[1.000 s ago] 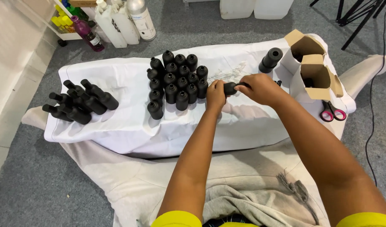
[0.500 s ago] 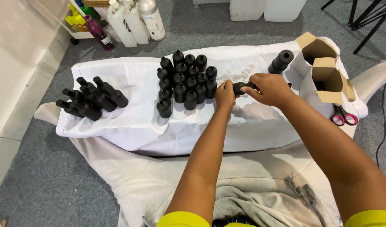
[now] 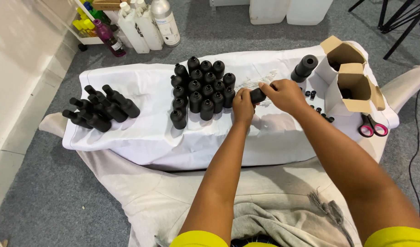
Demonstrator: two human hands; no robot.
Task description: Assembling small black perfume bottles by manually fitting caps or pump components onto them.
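Note:
Both of my hands hold one small black bottle [image 3: 257,95] sideways over a white cloth [image 3: 146,137]. My left hand [image 3: 243,106] grips its left end, and my right hand [image 3: 285,95] wraps its right end. Just left of my hands stands a block of several upright black bottles [image 3: 201,89]. A pile of several black bottles [image 3: 102,109] lies on its side at the cloth's left end. Two stacked black bottles [image 3: 304,67] lie behind my right hand.
Two open cardboard boxes [image 3: 351,87] stand at the cloth's right end, with pink-handled scissors [image 3: 371,128] in front of them and small black caps [image 3: 319,112] nearby. White jugs and coloured bottles [image 3: 141,23] stand on the grey floor beyond. Tripod legs [image 3: 397,18] are at top right.
My hands have stayed on the same black bottle, working its ends. The view has shifted slightly, so everything sits a little lower and further right in the picture.

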